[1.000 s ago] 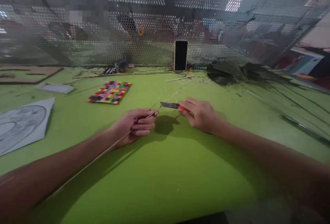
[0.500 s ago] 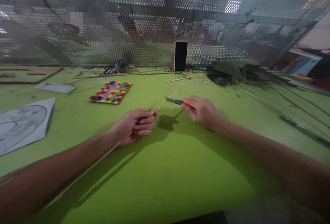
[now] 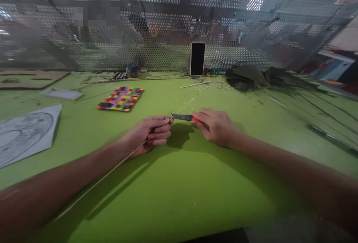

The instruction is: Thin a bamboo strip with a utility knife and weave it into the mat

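My left hand (image 3: 148, 135) is closed around a long thin pale stick (image 3: 112, 168) that runs from near my left forearm up past my fingers towards the far side of the green table (image 3: 179, 191). My right hand (image 3: 216, 125) is closed on a knife with a red handle and a dark blade (image 3: 181, 117). The blade points left and its tip reaches the stick just beyond my left fingertips. Small pale shavings lie scattered on the table behind the hands.
A colourful woven mat (image 3: 121, 98) lies at the back left, a grey printed sheet (image 3: 24, 135) at the far left. A dark phone (image 3: 197, 59) stands against the perforated metal screen. Dark green leaves (image 3: 251, 76) are piled back right. A loose stick (image 3: 195, 84) lies near the phone.
My right hand drew the knife away along the stick to the far right, then brought it back so the blade meets the stick by my left fingertips again.
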`<state>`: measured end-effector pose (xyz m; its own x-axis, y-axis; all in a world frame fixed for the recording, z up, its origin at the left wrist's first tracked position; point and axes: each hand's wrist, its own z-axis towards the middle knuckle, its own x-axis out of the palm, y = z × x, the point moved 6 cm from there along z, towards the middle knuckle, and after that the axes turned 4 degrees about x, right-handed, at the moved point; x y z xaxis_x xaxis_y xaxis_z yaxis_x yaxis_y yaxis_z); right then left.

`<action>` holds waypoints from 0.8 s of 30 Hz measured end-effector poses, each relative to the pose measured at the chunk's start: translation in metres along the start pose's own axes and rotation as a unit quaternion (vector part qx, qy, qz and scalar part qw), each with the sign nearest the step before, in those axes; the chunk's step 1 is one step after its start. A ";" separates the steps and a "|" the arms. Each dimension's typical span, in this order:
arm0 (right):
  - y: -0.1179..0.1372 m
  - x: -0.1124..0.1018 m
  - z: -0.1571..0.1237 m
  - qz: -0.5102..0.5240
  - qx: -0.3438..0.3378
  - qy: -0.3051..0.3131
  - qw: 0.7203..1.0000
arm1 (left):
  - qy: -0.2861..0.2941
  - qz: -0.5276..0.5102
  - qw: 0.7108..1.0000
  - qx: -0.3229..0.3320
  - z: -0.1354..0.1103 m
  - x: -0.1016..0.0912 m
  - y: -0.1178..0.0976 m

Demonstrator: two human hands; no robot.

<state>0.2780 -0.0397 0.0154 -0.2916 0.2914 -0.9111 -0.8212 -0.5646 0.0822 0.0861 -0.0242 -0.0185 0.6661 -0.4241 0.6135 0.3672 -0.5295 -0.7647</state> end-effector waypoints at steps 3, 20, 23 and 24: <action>-0.006 0.001 0.000 0.007 0.017 -0.003 1.000 | -0.006 0.007 1.000 0.001 0.000 -0.001 0.000; -0.080 -0.006 0.004 -0.010 0.148 -0.021 0.989 | -0.005 0.030 1.000 0.000 -0.002 -0.003 0.001; -0.092 -0.014 0.006 -0.013 0.164 -0.048 0.985 | -0.004 0.030 1.000 0.006 -0.003 -0.002 -0.001; -0.093 -0.017 0.006 -0.012 0.164 -0.062 0.984 | -0.004 0.029 1.000 0.007 -0.002 -0.001 -0.001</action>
<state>0.3558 0.0125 0.0254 -0.3116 0.4050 -0.8596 -0.9367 -0.2828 0.2064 0.0832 -0.0248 -0.0180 0.6919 -0.4485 0.5658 0.3362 -0.4934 -0.8022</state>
